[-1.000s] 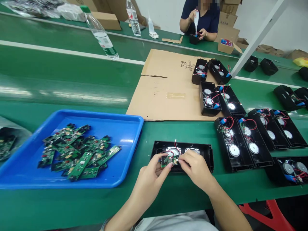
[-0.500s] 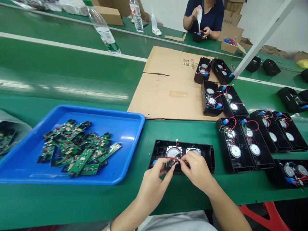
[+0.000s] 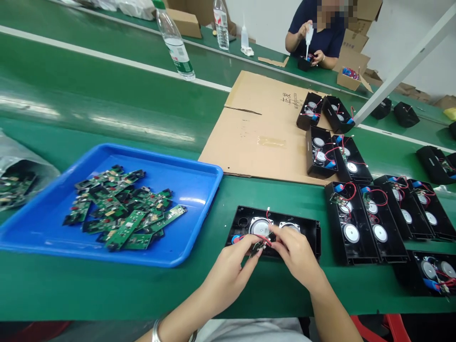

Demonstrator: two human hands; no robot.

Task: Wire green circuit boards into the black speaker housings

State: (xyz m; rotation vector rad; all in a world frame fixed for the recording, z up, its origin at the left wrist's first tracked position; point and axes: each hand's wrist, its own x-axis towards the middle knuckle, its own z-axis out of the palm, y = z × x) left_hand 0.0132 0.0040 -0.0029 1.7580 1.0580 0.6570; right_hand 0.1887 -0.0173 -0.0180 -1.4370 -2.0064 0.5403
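Board (image 3: pixel 257 247) tilted, no longer flat.

A green desk (image 3: pixel 117 294) is stretching across the view, its surface catching pale streaks of light. On its near part, a blue tray (image 3: pixel 57 228) is lying at the left, with a clear plastic bag (image 3: pixel 39 161) resting just beside it at the far left. To the tray's right, well apart, an open black case (image 3: pixel 308 232) is lying lengthwise. Farther back, a flat cardboard sheet (image 3: pixel 249 142) is covering part of the green surface. Along the right, two long black cases (image 3: pixel 356 249) are lying side by side, another pair (image 3: pixel 406 202) is sitting just beyond them, and one more case (image 3: pixel 415 280) is resting nearer the front edge. A green-capped bottle (image 3: pixel 176 50) is standing near the pale line at the back.
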